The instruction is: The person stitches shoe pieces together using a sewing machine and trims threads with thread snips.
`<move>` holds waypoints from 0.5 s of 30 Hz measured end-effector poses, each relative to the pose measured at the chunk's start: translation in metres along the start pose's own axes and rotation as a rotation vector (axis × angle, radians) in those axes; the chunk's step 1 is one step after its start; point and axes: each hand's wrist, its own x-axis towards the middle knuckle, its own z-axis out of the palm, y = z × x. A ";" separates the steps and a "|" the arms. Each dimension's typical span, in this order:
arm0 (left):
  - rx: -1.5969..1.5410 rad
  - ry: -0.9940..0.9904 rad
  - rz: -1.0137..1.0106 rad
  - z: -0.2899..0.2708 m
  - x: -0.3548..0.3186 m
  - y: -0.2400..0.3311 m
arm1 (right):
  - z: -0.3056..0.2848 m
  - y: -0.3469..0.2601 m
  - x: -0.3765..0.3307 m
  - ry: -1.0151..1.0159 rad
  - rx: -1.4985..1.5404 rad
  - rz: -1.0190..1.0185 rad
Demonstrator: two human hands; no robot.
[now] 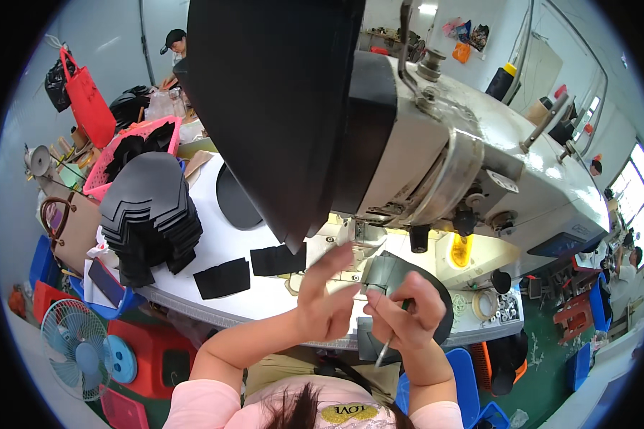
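Note:
My left hand (pixel 324 300) is raised in front of the sewing machine, slightly blurred, its index finger and thumb apart with nothing visible between them. Its thumb tip comes near the edge of a dark, smooth leather-like piece (pixel 390 268) lying under the machine head. Closed at that same piece, my right hand (pixel 408 311) has thumb and finger close to its edge. A thin pen-like tool (pixel 384 352) sticks out below the right hand's fingers; its kind is unclear. Two small black rectangular pieces (pixel 222 278) lie left of the hands on the white tabletop (pixel 207 207).
The white sewing machine (pixel 479 164) spans the upper right, with a large black panel (pixel 272 107) rising before me. A stack of black cut pieces (pixel 150 214), a pink basket (pixel 139 139) and a fan (pixel 86 357) stand left. Tape rolls (pixel 485 305) lie right.

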 end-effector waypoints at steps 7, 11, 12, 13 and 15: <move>0.330 -0.197 0.087 0.000 0.049 -0.032 | 0.007 0.007 -0.014 -0.110 0.612 0.574; 0.505 -0.007 0.114 0.006 0.061 -0.036 | 0.021 0.016 -0.035 -0.366 0.790 0.797; 0.533 0.008 0.084 0.004 0.063 -0.038 | 0.026 0.020 -0.034 -0.332 0.821 0.823; 0.546 0.002 0.032 0.002 0.058 -0.041 | 0.029 0.023 -0.032 -0.297 0.850 0.850; 0.559 -0.007 -0.024 0.002 0.054 -0.044 | 0.032 0.029 -0.032 -0.318 0.854 0.857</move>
